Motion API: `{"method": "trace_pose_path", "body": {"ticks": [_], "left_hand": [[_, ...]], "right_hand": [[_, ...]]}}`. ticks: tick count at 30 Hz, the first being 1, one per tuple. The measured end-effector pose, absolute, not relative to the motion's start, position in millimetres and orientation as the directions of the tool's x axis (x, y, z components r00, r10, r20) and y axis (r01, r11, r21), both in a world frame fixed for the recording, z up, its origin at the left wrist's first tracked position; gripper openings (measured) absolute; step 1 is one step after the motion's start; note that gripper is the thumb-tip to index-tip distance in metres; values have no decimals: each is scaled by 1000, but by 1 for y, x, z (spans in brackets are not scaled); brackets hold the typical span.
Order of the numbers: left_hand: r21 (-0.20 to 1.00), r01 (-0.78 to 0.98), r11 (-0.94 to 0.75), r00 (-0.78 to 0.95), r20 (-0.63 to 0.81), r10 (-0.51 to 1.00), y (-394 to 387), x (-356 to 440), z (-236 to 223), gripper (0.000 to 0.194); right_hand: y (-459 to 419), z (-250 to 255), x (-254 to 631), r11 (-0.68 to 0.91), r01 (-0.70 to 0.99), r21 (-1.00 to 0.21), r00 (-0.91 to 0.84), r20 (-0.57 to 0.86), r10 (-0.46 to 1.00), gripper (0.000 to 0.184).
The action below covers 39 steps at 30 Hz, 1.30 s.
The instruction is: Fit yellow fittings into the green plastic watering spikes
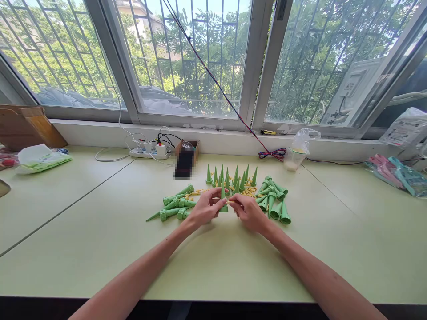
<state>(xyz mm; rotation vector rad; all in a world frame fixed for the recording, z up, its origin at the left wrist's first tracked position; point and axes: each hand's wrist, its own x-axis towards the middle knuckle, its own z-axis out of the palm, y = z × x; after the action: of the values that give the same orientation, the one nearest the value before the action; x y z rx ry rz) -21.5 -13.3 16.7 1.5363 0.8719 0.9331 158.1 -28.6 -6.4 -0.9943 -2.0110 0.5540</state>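
In my left hand [208, 205] a green plastic cone spike [223, 190] is held upright, tip up, with fingers and thumb around its lower part. My right hand [248, 211] pinches a small yellow piece [229, 202] against the side of that cone, near its base. Just beyond my hands several green cones [254, 177] stand upright, with loose yellow pieces [249, 191] among them. Capped green cones [171, 213] lie to the left of my left hand. More cones, without visible caps, form a pile [275, 209] to the right of my right hand.
A power strip [150, 153] with cables and a small cardboard box [195, 146] stand by the sill. Further right are bundled wires [273, 154] and a plastic cup [293, 160] with a bag. Packets [396, 173] lie far right, a cardboard box [28, 126] far left.
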Motion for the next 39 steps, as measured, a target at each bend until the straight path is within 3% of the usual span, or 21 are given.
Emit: {"method": "trace_pose_path", "body": {"ticks": [18, 39], "left_hand": [[957, 95, -273, 442, 205, 873, -15, -22, 7, 42], [925, 95, -369, 408, 302, 862, -19, -17, 10, 38]], "right_hand": [[-27, -10, 158, 598, 521, -609, -347, 489, 800, 31], [-28, -10, 154, 554, 528, -644, -264, 495, 828, 46]]}}
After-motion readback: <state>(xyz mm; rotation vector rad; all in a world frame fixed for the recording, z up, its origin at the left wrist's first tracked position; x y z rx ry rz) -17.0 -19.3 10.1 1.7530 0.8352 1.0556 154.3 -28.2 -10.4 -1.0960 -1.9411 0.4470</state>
